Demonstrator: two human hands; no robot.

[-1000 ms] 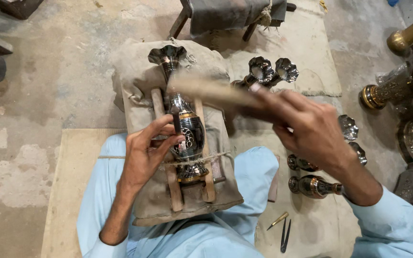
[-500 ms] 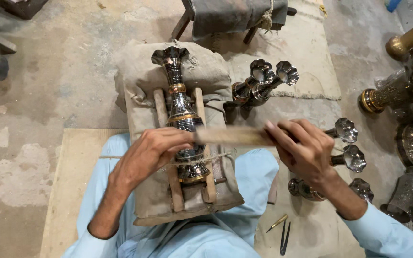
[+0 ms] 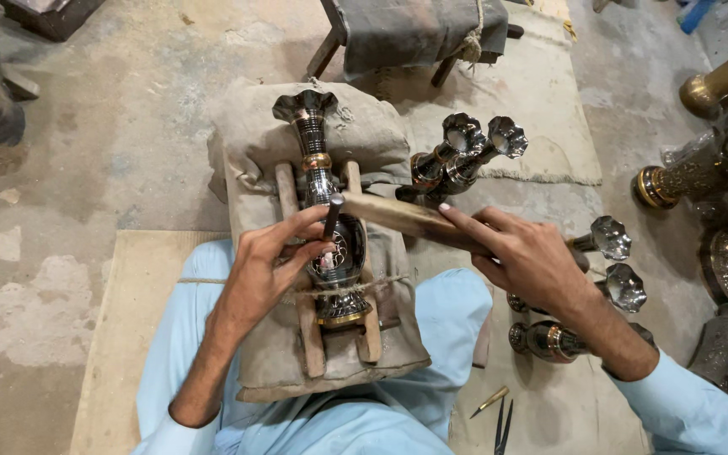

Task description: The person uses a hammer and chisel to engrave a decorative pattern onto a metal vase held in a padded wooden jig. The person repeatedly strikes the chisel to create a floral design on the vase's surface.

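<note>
Mallet (image 3: 406,221) in R hand (image 3: 532,261) dropped since 1 s ago, head now on chisel (image 3: 331,221), so a strike landed. L hand (image 3: 267,274) fingers pinched chisel on dark vase (image 3: 330,244), frame centre, in wood cradle (image 3: 297,278).

A metal-engraving workshop on a floor is showing here: a dark, flare-mouthed metal vase (image 3: 330,227) is lying under the left fingers (image 3: 309,232) on two wooden battens (image 3: 297,278) atop a stuffed burlap cushion (image 3: 254,168). Beyond the right fingers (image 3: 465,223), more dark fluted metal vases (image 3: 465,156) are standing on worn cloth over the stained concrete floor (image 3: 111,126), with large brass-based vessels (image 3: 693,177) crowding farther out
</note>
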